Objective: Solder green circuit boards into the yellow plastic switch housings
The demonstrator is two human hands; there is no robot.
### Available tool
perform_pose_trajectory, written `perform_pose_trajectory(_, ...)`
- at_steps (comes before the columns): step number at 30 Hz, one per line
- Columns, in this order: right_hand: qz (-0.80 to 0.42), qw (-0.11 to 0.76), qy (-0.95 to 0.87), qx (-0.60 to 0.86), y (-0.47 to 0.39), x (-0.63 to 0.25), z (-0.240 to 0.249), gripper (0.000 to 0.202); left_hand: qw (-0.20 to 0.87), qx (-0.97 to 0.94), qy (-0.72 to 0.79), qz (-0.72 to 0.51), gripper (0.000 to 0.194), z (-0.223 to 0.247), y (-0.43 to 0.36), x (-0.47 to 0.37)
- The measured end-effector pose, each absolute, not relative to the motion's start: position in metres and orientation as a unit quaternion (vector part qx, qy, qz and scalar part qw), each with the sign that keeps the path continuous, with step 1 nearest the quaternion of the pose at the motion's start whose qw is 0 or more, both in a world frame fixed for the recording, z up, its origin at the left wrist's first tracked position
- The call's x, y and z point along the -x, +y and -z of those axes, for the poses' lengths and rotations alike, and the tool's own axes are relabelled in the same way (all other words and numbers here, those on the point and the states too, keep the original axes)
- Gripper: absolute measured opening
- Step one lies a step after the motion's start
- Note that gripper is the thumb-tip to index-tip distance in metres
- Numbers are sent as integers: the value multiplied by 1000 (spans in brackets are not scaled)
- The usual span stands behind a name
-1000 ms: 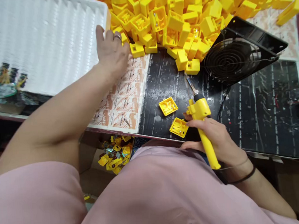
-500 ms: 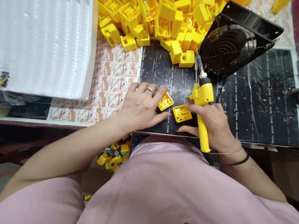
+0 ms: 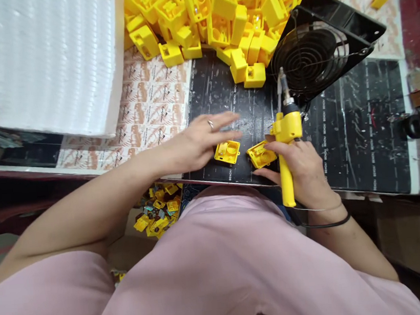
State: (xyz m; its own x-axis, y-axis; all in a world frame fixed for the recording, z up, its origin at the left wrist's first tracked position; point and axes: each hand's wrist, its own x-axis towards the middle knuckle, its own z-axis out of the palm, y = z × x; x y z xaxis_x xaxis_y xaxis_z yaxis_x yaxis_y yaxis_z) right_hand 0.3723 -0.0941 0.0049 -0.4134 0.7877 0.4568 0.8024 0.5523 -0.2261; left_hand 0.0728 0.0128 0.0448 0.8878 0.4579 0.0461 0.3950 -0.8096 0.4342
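My right hand is wrapped round the yellow handle of a soldering gun, its metal tip pointing away from me toward the fan. The thumb and a finger of that hand reach toward a small open yellow casing; whether they touch it I cannot tell. Just left of it a second open yellow casing lies on the black mat, its hollow side up. Over the mat, beside that second casing, my left hand has its fingers stretched out and holds nothing.
A heap of yellow plastic casings lies at the back. A black fan leans at the right behind the soldering gun. White foam trays stand at the left. Below the table edge sits a container of small yellow parts.
My left hand has lifted off the left casing, which now sits turned and fully visible. The right casing has tilted round by my right fingers. The view has shifted slightly.
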Motion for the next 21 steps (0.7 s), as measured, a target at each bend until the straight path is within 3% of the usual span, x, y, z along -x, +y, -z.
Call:
perform_pose_trajectory(2, 16, 248, -850, 464, -91, -373, -5, 49, 198, -935, 275, -103, 58, -45, 13, -54)
perform_pose_trajectory(6, -12, 262, -856, 446, -82, -372, -8, 53, 174, -936, 304, -29, 66, -48, 5, -30)
perform_pose_trajectory(11, -82, 268, -877, 390, -76, -364, -7, 36, 107, -927, 359, 12, 50, -44, -9, -26)
perform_pose_trajectory(14, -61, 292, -858, 418, -74, -356, -2, 42, 161, -937, 309, 6, 52, -46, -8, -26)
perform_pose_trajectory(17, -28, 297, -854, 426, -72, -349, 5, 45, 216, -943, 250, -23, 67, -49, -7, -29)
perform_pose_trajectory(21, 9, 303, -859, 413, -67, -344, 12, 49, 185, -928, 311, -95, 66, -37, -21, -37)
